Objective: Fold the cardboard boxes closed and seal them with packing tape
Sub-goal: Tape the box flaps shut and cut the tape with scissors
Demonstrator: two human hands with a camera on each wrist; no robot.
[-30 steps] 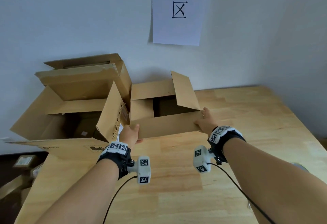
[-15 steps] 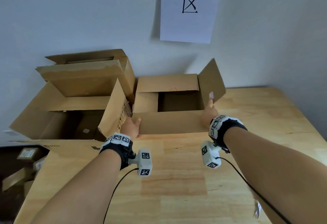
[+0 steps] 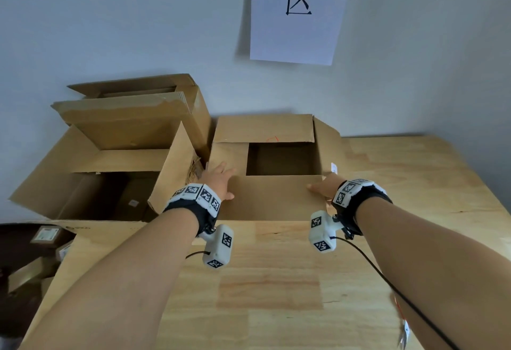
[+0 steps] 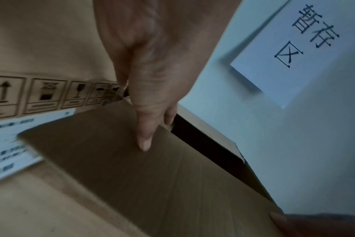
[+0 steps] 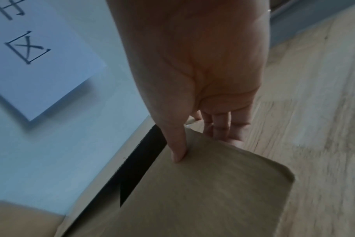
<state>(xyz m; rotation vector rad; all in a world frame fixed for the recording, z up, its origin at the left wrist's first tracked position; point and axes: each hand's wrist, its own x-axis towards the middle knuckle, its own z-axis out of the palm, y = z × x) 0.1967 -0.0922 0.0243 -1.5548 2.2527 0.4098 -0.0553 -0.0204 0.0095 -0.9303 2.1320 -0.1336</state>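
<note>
A small brown cardboard box (image 3: 265, 131) stands open-topped at the back of the wooden table (image 3: 276, 294), against the wall. My left hand (image 3: 221, 177) lies flat on its left flap (image 3: 226, 156), with the thumb on the near flap (image 3: 276, 197). In the left wrist view, the left hand (image 4: 152, 96) sets its thumb on that near flap (image 4: 152, 184). My right hand (image 3: 322, 187) pinches the near flap's right end, thumb on top. The right wrist view shows the right hand (image 5: 203, 96) with its fingers behind the near flap (image 5: 213, 192). The right flap (image 3: 327, 139) leans outward.
A larger open box (image 3: 110, 161) sits right beside the small one on the left, its printed side (image 4: 45, 93) close to my left hand. A paper sign (image 3: 298, 9) hangs on the wall. Small boxes (image 3: 44, 235) lie on the floor at the left.
My left hand has moved from the box's near left corner up onto the left flap. The right flap has dropped lower and outward. The right hand stays at the near flap's right end.
</note>
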